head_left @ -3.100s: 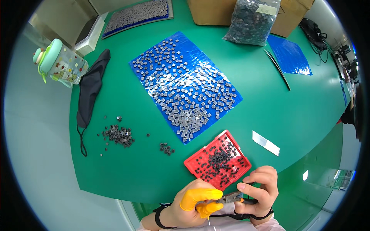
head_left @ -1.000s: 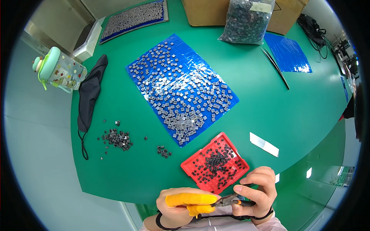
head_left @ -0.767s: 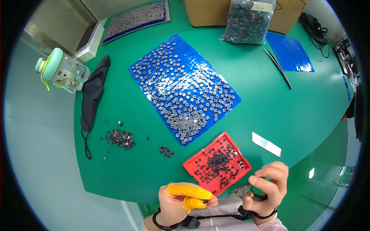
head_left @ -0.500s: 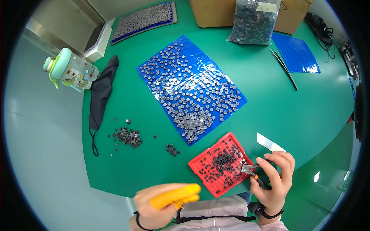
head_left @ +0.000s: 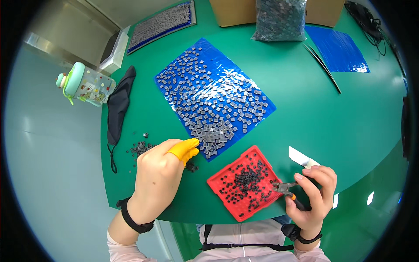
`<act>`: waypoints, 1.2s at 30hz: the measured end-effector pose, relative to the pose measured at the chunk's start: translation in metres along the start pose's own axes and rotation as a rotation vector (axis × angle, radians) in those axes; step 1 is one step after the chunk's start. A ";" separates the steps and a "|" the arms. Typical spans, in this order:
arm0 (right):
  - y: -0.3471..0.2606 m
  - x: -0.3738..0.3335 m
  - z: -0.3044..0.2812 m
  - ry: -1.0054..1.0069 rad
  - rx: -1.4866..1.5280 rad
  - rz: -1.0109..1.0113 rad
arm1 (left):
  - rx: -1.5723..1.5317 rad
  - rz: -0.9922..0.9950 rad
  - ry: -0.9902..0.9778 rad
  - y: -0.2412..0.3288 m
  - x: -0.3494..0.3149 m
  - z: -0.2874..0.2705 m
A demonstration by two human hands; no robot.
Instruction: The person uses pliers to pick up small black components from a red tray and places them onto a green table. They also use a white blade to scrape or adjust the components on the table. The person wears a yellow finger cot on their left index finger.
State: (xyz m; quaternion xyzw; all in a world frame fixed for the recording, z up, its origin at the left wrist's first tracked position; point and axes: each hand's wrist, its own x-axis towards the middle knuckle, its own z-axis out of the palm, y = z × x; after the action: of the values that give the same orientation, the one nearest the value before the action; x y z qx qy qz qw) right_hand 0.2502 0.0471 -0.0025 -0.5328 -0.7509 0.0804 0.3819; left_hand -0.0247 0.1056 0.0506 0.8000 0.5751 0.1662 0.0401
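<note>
Left hand (head_left: 159, 172) now reaching toward grey squares (head_left: 212, 136), fingers together, right hand (head_left: 315, 194) still gripping pliers (head_left: 288, 192) over red tray (head_left: 227, 205).

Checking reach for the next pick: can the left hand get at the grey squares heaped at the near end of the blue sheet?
Probably yes. The left hand has its yellow-capped fingertips just beside the grey squares, and nothing lies between them.

Left hand (head_left: 159, 174) moved from lap out toward blue sheet (head_left: 214, 94); right hand (head_left: 313, 192) brought pliers (head_left: 286, 190) to red tray (head_left: 242, 183) edge.
</note>
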 end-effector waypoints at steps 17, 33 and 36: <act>0.004 -0.001 -0.001 -0.019 -0.007 -0.014 | 0.040 0.011 -0.020 0.003 0.007 0.008; 0.003 0.001 -0.002 -0.023 -0.010 -0.017 | -0.077 -0.114 0.031 0.005 0.003 0.009; 0.003 0.001 -0.002 -0.025 -0.008 -0.019 | -0.049 -0.163 0.010 0.010 0.000 -0.003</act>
State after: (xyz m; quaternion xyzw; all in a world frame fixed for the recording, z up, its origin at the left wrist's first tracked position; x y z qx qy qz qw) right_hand 0.2535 0.0492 -0.0023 -0.5260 -0.7610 0.0801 0.3712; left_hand -0.0160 0.1019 0.0560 0.7485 0.6342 0.1804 0.0702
